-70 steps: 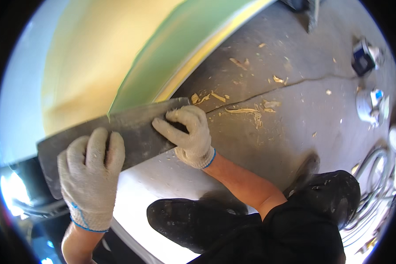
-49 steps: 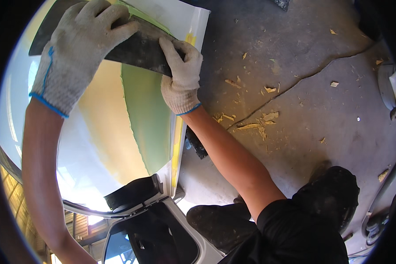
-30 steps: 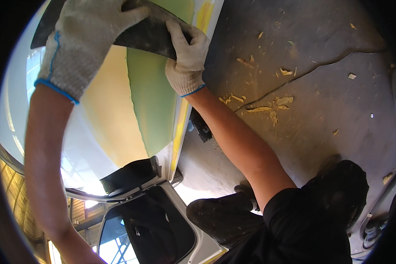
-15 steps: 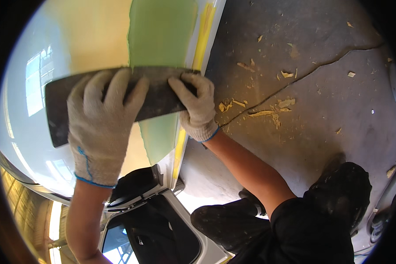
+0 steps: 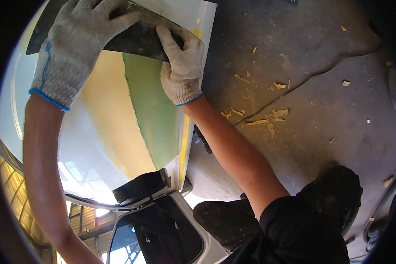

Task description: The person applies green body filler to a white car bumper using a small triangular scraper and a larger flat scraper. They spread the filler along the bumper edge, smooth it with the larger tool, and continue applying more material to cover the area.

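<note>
Cream and green patches, one of each, cover my side of a curved white vehicle panel (image 5: 94, 143), its far end cut off by the upper rim, beside a grimy grey floor (image 5: 321, 127) in a workshop whose timber-toned wall shows only in slivers at lower left. Below the panel stands one black-lined window frame (image 5: 174, 229), running out of view; my two dark-clad knees (image 5: 332, 196) are at lower right. A single dark, flat blade (image 5: 138, 42) lies across the panel's upper part, bowed, clasped at both ends. My gloved left hand (image 5: 70, 48) spreads over its left end, fingertips partly cut off; my gloved right hand (image 5: 185, 57) pinches its right end, the grip underneath hidden. One yellow strip (image 5: 185, 138) lines the panel's edge. Yellowish scraps (image 5: 260, 122) litter the floor, too small to count reliably.
</note>
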### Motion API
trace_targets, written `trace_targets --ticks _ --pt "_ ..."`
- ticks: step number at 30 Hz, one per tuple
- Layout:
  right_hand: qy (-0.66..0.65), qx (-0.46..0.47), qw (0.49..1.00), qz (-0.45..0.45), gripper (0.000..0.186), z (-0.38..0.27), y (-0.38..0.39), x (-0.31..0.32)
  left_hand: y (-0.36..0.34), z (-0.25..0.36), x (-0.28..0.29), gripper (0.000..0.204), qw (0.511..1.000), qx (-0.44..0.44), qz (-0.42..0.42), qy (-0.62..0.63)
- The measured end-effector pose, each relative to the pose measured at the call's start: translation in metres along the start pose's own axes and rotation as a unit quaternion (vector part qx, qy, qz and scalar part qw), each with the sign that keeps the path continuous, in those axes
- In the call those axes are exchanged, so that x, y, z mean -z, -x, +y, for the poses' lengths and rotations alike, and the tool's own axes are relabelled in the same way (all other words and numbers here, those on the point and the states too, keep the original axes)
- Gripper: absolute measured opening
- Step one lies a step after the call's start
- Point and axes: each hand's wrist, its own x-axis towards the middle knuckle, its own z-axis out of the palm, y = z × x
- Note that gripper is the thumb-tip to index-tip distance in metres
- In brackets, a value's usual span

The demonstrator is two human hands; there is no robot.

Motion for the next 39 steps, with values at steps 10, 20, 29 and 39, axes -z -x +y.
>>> trace_targets --ticks 10,20,29,39 --pt "-0.024 0.02 0.999 -0.037 0.074 0.006 0.02 0.012 0.022 0.038 0.024 0.073 0.994 0.041 -0.079 0.057" --pt "0.006 0.038 0.999 0.016 0.075 0.01 -0.006 -0.007 -0.005 0.004 -0.019 0.073 1.0 0.016 0.023 -0.012" --pt "-0.026 0.031 0.997 -0.065 0.077 0.037 0.047 -0.005 0.041 0.088 -0.008 0.071 0.993 0.111 -0.04 -0.004" --pt "0.045 0.065 0.991 -0.112 0.069 0.041 0.157 0.001 0.111 0.191 0.016 0.054 0.97 0.213 -0.032 0.109"
